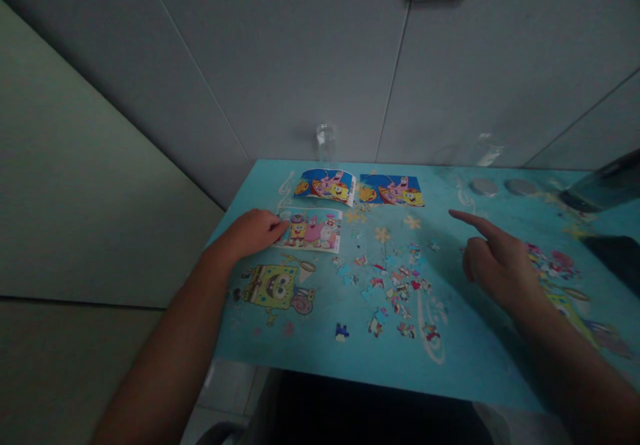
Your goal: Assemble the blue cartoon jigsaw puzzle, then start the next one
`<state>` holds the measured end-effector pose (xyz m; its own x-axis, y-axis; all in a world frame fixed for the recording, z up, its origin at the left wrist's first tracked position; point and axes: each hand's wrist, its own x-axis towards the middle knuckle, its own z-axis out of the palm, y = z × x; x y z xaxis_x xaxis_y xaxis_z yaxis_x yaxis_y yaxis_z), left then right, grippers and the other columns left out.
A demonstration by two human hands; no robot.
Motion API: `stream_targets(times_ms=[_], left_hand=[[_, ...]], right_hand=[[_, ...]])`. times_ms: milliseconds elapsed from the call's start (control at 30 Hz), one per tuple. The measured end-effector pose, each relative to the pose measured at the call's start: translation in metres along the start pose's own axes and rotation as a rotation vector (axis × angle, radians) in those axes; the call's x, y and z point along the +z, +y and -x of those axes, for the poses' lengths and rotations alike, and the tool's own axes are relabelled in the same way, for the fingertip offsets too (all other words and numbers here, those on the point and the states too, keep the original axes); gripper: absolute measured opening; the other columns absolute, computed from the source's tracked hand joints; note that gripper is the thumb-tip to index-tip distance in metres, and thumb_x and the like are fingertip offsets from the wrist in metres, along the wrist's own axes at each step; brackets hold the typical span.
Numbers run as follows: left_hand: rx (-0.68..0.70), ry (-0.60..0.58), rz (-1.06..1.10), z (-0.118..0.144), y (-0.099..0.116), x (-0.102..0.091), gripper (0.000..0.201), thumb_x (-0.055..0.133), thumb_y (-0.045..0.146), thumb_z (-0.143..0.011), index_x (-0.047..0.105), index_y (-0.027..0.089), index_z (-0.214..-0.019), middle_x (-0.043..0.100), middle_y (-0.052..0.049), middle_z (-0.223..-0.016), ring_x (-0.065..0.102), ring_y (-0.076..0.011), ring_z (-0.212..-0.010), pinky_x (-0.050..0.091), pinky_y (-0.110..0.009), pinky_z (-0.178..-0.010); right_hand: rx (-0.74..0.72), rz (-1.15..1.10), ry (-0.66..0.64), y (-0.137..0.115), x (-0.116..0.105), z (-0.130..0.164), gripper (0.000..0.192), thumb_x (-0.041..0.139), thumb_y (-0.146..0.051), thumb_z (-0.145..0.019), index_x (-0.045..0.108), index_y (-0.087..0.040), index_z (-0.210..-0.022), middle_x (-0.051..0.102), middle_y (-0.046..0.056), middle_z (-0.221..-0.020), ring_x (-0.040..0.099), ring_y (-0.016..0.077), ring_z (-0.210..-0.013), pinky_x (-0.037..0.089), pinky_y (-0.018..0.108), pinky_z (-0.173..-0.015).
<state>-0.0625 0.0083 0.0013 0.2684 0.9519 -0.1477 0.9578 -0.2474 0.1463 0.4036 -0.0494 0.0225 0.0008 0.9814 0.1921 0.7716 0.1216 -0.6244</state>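
Observation:
My left hand (260,230) lies at the left edge of a picture card (316,231) with cartoon figures, its fingers closed on that edge. My right hand (493,255) hovers over the right part of the table, index finger stretched out to the left and the other fingers curled, holding nothing. Between the hands, many loose jigsaw puzzle pieces (400,288) are scattered on the blue table (310,345). A dark blue and white puzzle piece (342,331) lies apart near the front edge.
Behind the card are a curled picture sheet (326,185) and a flat blue picture (391,190). Clear jars (326,143) stand by the wall. Two round lids (484,187), a dark bottle (605,181), a black phone-like object (617,258) and more puzzle pieces (555,261) are at the right.

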Motion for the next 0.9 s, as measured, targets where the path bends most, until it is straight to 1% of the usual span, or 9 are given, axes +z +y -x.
stream_targets(times_ms=[100, 233, 333, 467, 700, 900], left_hand=[[0.004, 0.003, 0.007, 0.001, 0.001, 0.000, 0.057, 0.037, 0.057, -0.099, 0.065, 0.019, -0.066, 0.066, -0.005, -0.065, 0.054, -0.0167, -0.058, 0.028, -0.030, -0.057], [0.003, 0.012, 0.016, 0.001, 0.003, 0.000, 0.056, 0.038, 0.056, -0.099, 0.065, 0.019, -0.067, 0.066, -0.006, -0.065, 0.053, -0.0162, -0.057, 0.027, -0.030, -0.057], [0.002, 0.019, 0.025, 0.001, 0.005, -0.001, 0.056, 0.039, 0.055, -0.099, 0.067, 0.019, -0.068, 0.066, -0.006, -0.064, 0.052, -0.0161, -0.056, 0.027, -0.031, -0.057], [0.006, 0.021, 0.035, 0.001, 0.007, -0.002, 0.055, 0.040, 0.055, -0.099, 0.068, 0.019, -0.068, 0.066, -0.006, -0.065, 0.052, -0.0165, -0.057, 0.028, -0.032, -0.057], [0.004, 0.018, 0.033, 0.001, 0.005, -0.001, 0.056, 0.039, 0.056, -0.099, 0.070, 0.019, -0.070, 0.066, -0.006, -0.066, 0.053, -0.0178, -0.058, 0.029, -0.032, -0.060], [0.004, 0.015, 0.026, 0.002, 0.008, -0.002, 0.056, 0.039, 0.055, -0.100, 0.070, 0.019, -0.070, 0.066, -0.007, -0.067, 0.055, -0.0187, -0.059, 0.030, -0.033, -0.060]], right_hand=[[0.012, 0.034, -0.024, 0.002, 0.001, -0.001, 0.049, 0.042, -0.021, -0.091, 0.065, -0.027, -0.134, 0.060, -0.006, -0.049, 0.054, 0.0170, -0.039, 0.045, 0.032, -0.047], [-0.011, 0.069, -0.070, 0.007, 0.004, -0.001, 0.041, 0.042, -0.028, -0.094, 0.069, -0.025, -0.125, 0.062, -0.005, -0.050, 0.059, 0.0194, -0.044, 0.048, 0.034, -0.051], [-0.030, 0.085, -0.078, 0.011, 0.006, 0.000, 0.040, 0.043, -0.030, -0.095, 0.070, -0.025, -0.124, 0.062, -0.004, -0.050, 0.061, 0.0210, -0.046, 0.049, 0.035, -0.052], [-0.006, 0.109, -0.091, 0.011, 0.008, 0.000, 0.040, 0.043, -0.032, -0.095, 0.071, -0.026, -0.123, 0.061, -0.004, -0.049, 0.060, 0.0216, -0.044, 0.047, 0.034, -0.050], [-0.003, 0.120, -0.101, 0.006, 0.007, 0.001, 0.038, 0.043, -0.033, -0.095, 0.073, -0.025, -0.117, 0.059, -0.004, -0.049, 0.055, 0.0199, -0.040, 0.043, 0.033, -0.045], [-0.004, 0.134, -0.116, 0.009, 0.008, 0.002, 0.038, 0.044, -0.033, -0.095, 0.074, -0.025, -0.117, 0.059, -0.004, -0.049, 0.056, 0.0195, -0.040, 0.043, 0.032, -0.045]])
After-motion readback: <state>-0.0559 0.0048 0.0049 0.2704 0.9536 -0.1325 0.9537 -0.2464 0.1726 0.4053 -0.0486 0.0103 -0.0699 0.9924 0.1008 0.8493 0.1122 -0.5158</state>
